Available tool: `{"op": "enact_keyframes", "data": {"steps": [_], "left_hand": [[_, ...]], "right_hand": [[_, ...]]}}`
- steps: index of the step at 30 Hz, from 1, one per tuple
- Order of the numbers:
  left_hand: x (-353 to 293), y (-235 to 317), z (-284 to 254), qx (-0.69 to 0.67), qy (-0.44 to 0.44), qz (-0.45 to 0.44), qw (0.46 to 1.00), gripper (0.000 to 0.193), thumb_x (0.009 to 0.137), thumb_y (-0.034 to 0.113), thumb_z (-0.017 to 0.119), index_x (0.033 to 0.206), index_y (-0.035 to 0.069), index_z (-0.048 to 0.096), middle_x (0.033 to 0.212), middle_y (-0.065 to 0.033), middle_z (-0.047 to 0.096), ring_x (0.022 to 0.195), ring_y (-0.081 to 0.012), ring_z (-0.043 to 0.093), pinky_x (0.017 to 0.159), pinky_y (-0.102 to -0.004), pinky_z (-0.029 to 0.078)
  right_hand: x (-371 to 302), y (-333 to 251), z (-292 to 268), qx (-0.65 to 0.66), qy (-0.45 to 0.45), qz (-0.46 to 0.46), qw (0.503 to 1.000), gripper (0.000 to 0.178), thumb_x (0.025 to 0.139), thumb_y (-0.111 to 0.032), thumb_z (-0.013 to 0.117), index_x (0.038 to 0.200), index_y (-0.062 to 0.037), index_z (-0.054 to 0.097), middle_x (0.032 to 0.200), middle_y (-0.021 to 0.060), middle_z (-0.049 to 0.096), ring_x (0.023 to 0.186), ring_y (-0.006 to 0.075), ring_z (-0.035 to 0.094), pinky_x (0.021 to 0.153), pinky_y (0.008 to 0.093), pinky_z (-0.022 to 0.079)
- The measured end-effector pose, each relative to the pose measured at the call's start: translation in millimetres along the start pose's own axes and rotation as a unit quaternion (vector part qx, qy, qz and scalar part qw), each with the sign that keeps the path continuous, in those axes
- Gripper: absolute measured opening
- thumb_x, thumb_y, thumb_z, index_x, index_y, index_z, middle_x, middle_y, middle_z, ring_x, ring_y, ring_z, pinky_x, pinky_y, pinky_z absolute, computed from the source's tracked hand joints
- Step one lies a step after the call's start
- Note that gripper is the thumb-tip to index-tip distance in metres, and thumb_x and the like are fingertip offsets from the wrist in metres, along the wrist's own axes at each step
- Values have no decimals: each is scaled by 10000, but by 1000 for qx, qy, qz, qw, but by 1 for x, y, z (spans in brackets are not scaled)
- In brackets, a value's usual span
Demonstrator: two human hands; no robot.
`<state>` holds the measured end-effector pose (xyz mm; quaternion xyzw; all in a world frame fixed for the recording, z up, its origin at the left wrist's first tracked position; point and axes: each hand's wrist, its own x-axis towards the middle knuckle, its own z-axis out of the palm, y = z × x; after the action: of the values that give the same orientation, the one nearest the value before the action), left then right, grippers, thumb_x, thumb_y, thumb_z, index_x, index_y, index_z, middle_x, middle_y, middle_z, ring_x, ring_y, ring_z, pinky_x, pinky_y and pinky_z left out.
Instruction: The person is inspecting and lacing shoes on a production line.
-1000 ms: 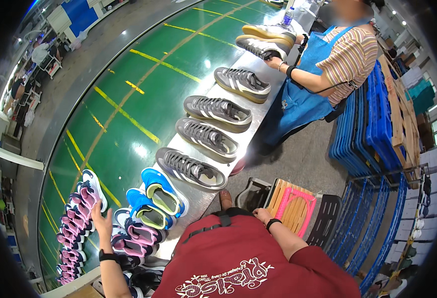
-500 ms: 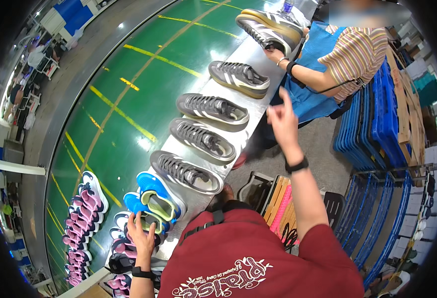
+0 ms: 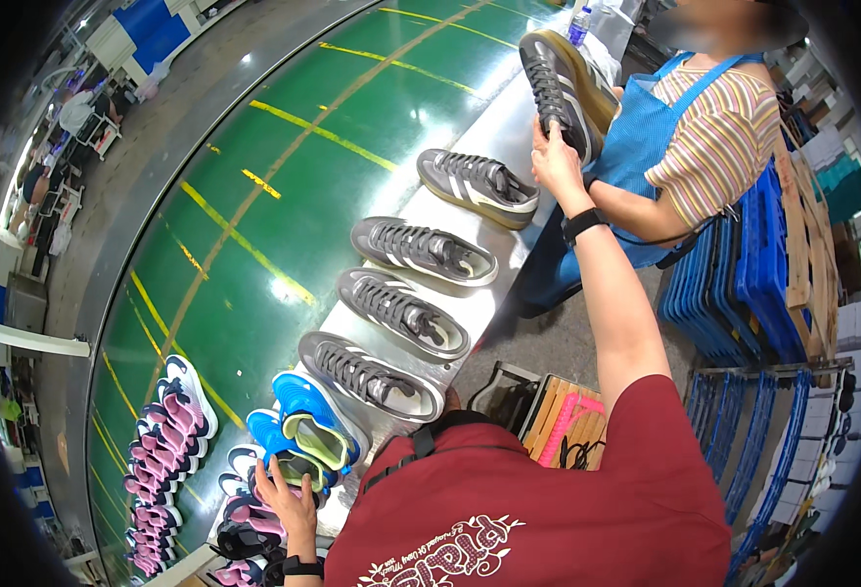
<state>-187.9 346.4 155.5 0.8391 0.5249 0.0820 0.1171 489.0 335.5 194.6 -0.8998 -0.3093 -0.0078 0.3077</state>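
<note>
Right hand (image 3: 558, 168) was part-curled at the heel of the tilted grey shoe (image 3: 547, 88) before the co-worker (image 3: 709, 127), grip unclear; left hand (image 3: 290, 505) was spread loosely at a blue shoe (image 3: 265, 428); grey shoe looked light, soft-uppered, stiffer-soled, best held by heel

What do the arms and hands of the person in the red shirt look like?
The left hand and right hand wear no gloves. There's a black band on each wrist: left band, right band. The right sleeve is short and dark red.
</note>
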Motion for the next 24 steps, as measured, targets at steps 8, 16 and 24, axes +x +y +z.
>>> {"op": "enact_keyframes", "data": {"steps": [8,16,24], "left_hand": [[1,-3,0,3,4,-13,1000,667,765,184,663,1348,38,372,1394,-235,301,1273,-407,298,1048,-475,237],[-4,-5,-2,1,0,-14,1000,710,735,173,703,1345,41,366,1410,-246,265,1291,-420,263,1057,-491,215],[1,-6,0,9,8,4,1000,727,730,216,710,1349,44,367,1414,-247,260,1307,-426,239,1060,-503,204]], "right_hand": [[18,24,23,-3,-43,-66,997,776,753,-240,551,1375,53,193,923,323,573,765,420,608,742,456,483],[-23,-15,22,47,9,21,999,813,788,-145,525,1448,-9,71,642,86,616,532,181,618,509,295,517],[-92,-35,15,149,-70,50,985,658,758,-119,514,1385,-66,323,598,117,618,516,224,624,554,350,517]]}}
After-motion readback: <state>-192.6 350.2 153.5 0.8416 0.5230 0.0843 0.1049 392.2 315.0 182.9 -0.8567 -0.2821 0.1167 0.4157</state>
